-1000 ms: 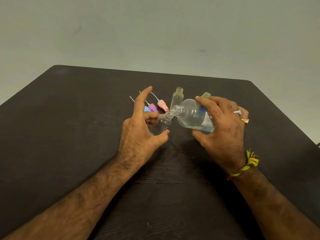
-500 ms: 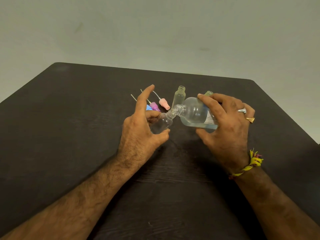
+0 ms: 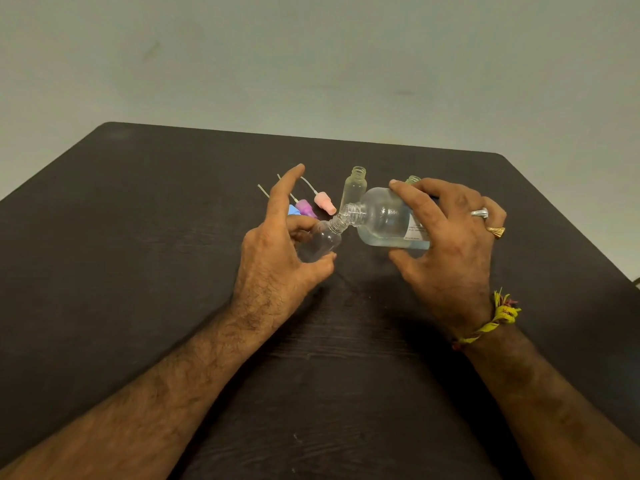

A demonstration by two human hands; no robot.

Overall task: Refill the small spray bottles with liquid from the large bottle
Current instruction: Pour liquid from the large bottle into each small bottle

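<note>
My right hand (image 3: 446,244) grips the large clear bottle (image 3: 384,218), tipped on its side with its open neck pointing left and a little liquid pooled along its lower side. Its mouth meets the mouth of a small clear bottle (image 3: 320,242), which my left hand (image 3: 277,251) holds tilted, index finger raised. A second small bottle (image 3: 353,188) stands open and upright just behind. The green-tinted neck of a third small bottle (image 3: 412,179) peeks over my right fingers.
Three spray tops with dip tubes lie behind my left hand: a pink one (image 3: 325,201), a purple one (image 3: 305,207) and a blue one (image 3: 293,210), partly hidden. Everything rests on a dark wooden table (image 3: 138,237) before a pale wall.
The large bottle has levelled slightly, its liquid now lying lower along its side. Both hands stay in the same grip; the view shifted a little.
</note>
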